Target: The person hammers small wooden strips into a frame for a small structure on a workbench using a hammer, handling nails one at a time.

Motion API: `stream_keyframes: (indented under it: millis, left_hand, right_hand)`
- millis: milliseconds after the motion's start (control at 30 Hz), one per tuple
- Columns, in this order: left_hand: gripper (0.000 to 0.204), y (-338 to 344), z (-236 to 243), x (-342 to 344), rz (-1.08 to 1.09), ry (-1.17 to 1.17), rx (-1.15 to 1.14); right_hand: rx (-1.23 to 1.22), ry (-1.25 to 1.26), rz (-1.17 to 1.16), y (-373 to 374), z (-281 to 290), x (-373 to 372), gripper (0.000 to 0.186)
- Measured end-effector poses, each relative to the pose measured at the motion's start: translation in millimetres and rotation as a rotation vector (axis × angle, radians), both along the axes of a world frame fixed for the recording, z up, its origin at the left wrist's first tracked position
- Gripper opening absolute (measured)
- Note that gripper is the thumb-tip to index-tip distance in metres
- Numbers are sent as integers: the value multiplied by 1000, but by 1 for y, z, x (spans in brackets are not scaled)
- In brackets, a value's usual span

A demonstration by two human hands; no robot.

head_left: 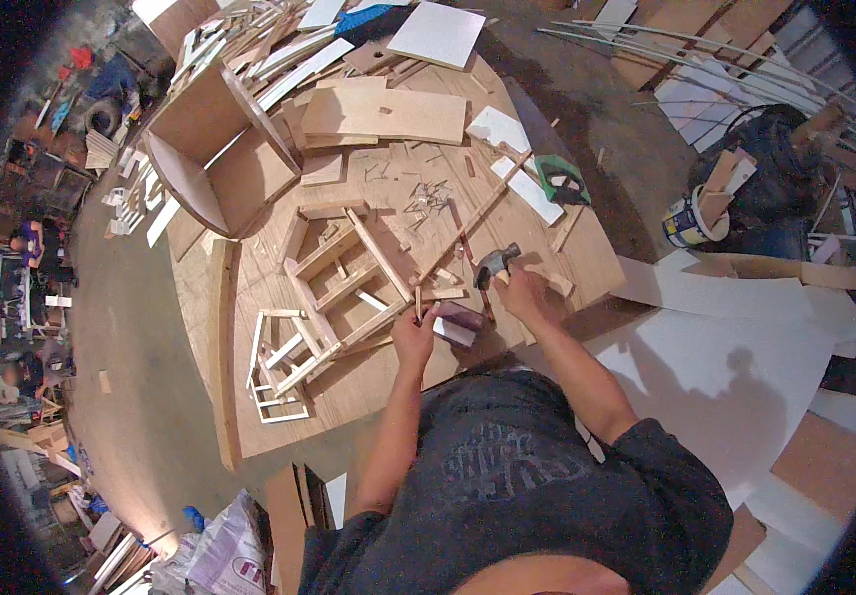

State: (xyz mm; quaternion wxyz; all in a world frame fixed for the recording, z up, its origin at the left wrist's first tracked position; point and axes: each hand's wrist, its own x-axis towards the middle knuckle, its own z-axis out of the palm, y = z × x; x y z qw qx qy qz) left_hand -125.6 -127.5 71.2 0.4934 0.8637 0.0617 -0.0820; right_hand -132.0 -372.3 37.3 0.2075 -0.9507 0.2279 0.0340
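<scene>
My right hand point(522, 292) is closed round a hammer point(497, 262), its dark metal head raised over the workbench's near side. In my left hand point(414, 337), the fingers pinch a short wooden stick point(418, 300) standing upright at the corner of a wooden frame point(337, 270). That frame lies on the bench, built of pale strips with crossbars. A smaller frame point(280, 367) with white bars adjoins its near left end. Beside my left fingers sits a dark purplish block point(460, 323). Whether a nail is under the fingers cannot be seen.
Loose nails point(430, 198) are scattered mid-bench. A green-handled saw point(561, 180) lies at the right edge. An open plywood box point(229, 164) stands at the far left, near stacked boards point(388, 111). Right of the bench are a bucket of offcuts point(695, 220) and large white sheets point(735, 347).
</scene>
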Motion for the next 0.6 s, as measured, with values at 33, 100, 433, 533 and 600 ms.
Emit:
stream_keyframes:
  millis: [33,100,433,533,600]
  left_hand:
    - [26,4,0,-1,-42,-17,40]
    - [27,12,-1,-6,-84,-81,49]
    - [27,45,0,-25,-193,109,110]
    - [25,46,-1,-27,-293,15,-12]
    - [23,48,12,-31,-376,3,-11]
  right_hand:
    - [-16,52,2,0,-1,1,48]
    - [-34,104,6,0,-3,3,48]
    - [8,29,39,22,22,-25,35]
    - [-33,-146,99,40,31,-39,37]
    - [221,-274,202,62,53,-41,41]
